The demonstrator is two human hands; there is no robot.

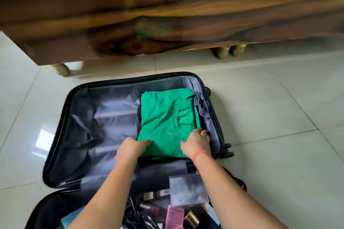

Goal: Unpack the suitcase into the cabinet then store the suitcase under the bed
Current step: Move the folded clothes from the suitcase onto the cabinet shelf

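The folded green shirt (165, 121) is lying in the far half of the open suitcase (104, 111). The left hand (133, 148) and right hand (196, 143) are curling their fingers round its near corners. Held only at that edge, the folds risk slumping open on lifting.

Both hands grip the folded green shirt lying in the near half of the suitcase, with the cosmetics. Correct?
No: the head view shows the green shirt in the far half of the suitcase, away from the cosmetics. The left hand and right hand do grip it.
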